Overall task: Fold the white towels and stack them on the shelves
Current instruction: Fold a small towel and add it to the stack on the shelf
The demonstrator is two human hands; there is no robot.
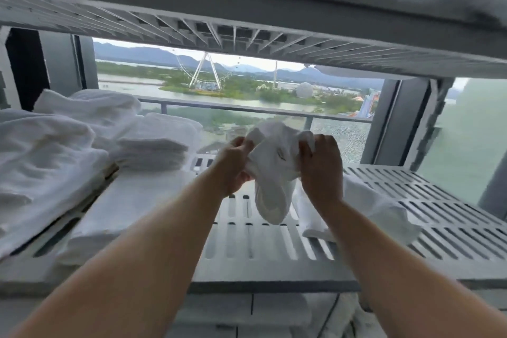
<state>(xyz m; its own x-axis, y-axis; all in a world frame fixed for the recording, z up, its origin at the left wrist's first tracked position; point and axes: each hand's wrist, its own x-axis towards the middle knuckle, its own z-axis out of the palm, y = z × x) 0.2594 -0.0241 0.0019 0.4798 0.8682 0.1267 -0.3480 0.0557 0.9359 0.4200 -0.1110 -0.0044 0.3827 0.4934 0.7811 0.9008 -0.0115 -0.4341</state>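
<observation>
A small white towel point(274, 173) hangs bunched above the slatted grey shelf point(439, 217). My left hand point(233, 164) pinches its upper left part, and my right hand point(321, 167) grips its upper right part. The lower end of the towel dangles just over the shelf. Another loose white towel point(378, 208) lies on the shelf under my right wrist. Folded white towels point(153, 145) are stacked at the left, and a flat folded one point(131, 200) lies in front of them.
A pile of larger white towels point(41, 162) fills the far left of the shelf. A second slatted shelf point(247, 35) sits close overhead with white cloth on top. More towels point(274, 313) show on the level below. Behind is a window with a balcony rail.
</observation>
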